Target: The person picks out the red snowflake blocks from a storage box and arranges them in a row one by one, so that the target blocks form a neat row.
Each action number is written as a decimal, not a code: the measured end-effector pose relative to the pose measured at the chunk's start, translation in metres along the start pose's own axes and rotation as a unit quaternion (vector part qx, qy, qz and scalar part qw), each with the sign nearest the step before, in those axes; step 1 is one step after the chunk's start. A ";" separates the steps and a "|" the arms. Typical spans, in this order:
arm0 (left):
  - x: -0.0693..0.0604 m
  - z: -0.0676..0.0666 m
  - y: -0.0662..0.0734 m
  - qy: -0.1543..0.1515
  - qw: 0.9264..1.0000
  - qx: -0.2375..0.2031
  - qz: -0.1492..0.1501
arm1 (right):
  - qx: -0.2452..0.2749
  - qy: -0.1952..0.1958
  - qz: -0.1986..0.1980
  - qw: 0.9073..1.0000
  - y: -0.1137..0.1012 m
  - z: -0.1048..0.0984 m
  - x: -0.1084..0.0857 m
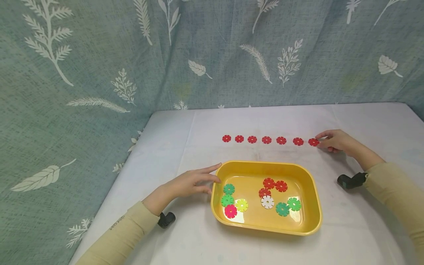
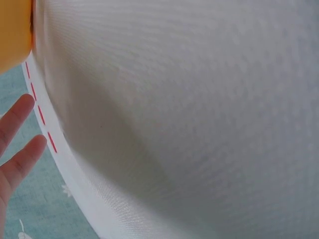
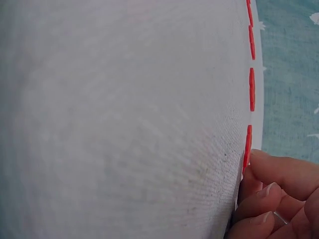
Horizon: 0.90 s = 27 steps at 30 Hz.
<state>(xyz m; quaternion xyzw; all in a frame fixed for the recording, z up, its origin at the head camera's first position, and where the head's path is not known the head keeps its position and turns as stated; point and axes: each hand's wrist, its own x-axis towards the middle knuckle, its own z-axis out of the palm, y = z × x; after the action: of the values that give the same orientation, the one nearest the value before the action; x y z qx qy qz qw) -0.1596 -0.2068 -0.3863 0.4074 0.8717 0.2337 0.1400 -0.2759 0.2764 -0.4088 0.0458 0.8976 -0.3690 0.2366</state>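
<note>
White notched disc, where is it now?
In the head view, the white disc lies centrally inside the yellow rectangular tray, left of a teal notched disc.

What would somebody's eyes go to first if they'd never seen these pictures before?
Probably the big yellow tray on the white table, with colourful notched discs lying in it. Next might be the neat row of seven red discs beyond the tray, where the right hand touches the disc at the right end.

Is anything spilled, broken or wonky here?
Nothing really stands out: seven red discs lie in a fairly straight row, the other pieces sit inside the yellow tray, and none looks spilled or broken.
</note>
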 end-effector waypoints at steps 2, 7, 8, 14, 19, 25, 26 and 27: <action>0.000 0.000 0.000 0.000 1.000 0.000 -0.002 | -0.001 -0.003 0.000 1.000 0.000 0.000 0.000; -0.001 0.000 0.001 -0.001 1.000 -0.004 -0.005 | -0.002 -0.005 -0.004 1.000 -0.001 -0.001 -0.002; -0.001 0.000 0.001 0.000 1.000 -0.005 -0.005 | -0.002 -0.005 -0.006 1.000 -0.001 -0.002 -0.003; 0.000 0.001 0.000 -0.001 1.000 -0.010 -0.006 | 0.003 -0.001 -0.030 1.000 -0.005 -0.011 -0.011; 0.000 0.001 0.000 -0.001 1.000 -0.006 -0.006 | -0.019 0.018 -0.058 0.998 -0.018 -0.018 -0.023; 0.000 0.001 0.001 -0.002 1.000 -0.006 -0.011 | -0.025 0.012 -0.091 0.996 -0.042 -0.023 -0.041; 0.000 0.001 0.000 -0.004 1.000 -0.006 -0.015 | -0.026 0.010 -0.096 0.995 -0.047 -0.023 -0.044; 0.000 0.001 0.001 -0.005 1.000 -0.005 -0.017 | -0.028 0.009 -0.102 0.994 -0.051 -0.023 -0.048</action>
<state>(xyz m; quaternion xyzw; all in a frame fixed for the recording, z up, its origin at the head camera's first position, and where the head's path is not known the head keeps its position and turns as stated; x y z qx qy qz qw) -0.1591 -0.2061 -0.3866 0.3935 0.8764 0.2332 0.1505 -0.2555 0.2595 -0.3403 -0.0491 0.9095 -0.3658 0.1913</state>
